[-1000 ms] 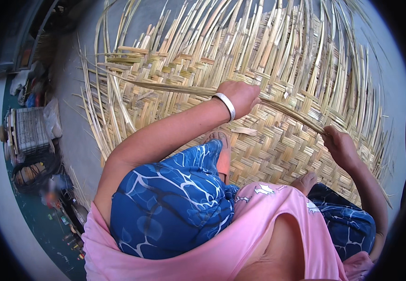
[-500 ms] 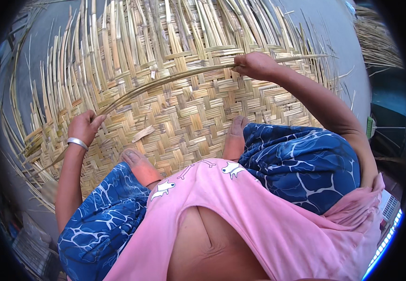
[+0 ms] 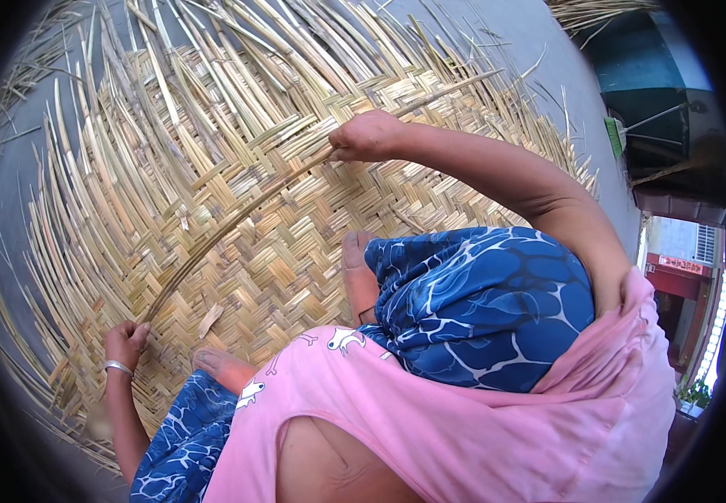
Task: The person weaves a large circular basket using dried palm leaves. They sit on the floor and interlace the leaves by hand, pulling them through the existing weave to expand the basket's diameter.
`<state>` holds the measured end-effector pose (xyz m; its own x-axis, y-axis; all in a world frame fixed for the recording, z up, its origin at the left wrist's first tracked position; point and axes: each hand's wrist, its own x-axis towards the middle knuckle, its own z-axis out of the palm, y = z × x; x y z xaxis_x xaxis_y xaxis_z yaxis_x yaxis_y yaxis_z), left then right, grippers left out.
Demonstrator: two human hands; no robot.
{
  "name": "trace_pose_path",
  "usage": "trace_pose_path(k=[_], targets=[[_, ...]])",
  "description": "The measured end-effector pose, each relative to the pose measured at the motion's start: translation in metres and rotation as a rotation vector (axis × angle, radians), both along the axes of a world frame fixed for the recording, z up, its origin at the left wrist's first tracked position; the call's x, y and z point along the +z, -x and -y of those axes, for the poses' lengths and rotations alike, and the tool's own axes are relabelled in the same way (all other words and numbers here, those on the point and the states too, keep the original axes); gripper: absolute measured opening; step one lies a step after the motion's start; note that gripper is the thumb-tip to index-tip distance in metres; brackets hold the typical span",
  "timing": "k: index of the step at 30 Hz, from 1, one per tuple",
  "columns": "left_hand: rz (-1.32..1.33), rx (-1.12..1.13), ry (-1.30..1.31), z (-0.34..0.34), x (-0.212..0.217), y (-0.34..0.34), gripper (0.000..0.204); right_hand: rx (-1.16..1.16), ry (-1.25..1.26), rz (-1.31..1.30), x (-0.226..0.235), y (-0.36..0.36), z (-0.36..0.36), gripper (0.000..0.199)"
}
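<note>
A long bundle of thin split-reed strips [image 3: 235, 214] bows across the woven mat [image 3: 300, 264] in front of me. My left hand [image 3: 126, 344], with a silver bangle at the wrist, pinches it at the lower left. Farther up and to the right, my right hand [image 3: 366, 136] is closed around the same strips. Their pointed end sticks out past my right fist. The mat has a herringbone weave, and long unwoven strips [image 3: 162, 92] fan out from its far side. Both my bare feet [image 3: 358, 251] rest on the mat.
Grey ground surrounds the mat. A pile of loose stalks [image 3: 601, 12] lies at the far right, near a dark green umbrella-like cover [image 3: 643, 75]. More thin stalks [image 3: 23, 80] lie at the far left. A small woven scrap [image 3: 209, 320] sits on the mat.
The view has turned, so the mat and strips appear slanted. My left hand shows lower and my right hand farther left; both still grip the bowed strips.
</note>
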<state>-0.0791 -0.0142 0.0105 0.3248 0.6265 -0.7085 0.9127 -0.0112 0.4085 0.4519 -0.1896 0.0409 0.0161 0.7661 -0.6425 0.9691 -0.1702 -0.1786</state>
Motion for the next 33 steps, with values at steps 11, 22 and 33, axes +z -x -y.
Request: trace_pose_path(k=[11,22,33], targets=[[-0.317,-0.525,-0.645,-0.017,0.076,-0.064,0.036,-0.094,-0.044,-0.096,-0.009,-0.002,0.013,0.034],[-0.041,-0.359,-0.351,0.011,0.028,-0.028,0.029,-0.071,-0.008,-0.101,-0.016,0.000,0.028,0.031],[-0.029,-0.178,-0.892,0.024,0.032,0.041,0.025,-0.047,-0.115,-0.151,-0.017,0.015,0.009,0.023]])
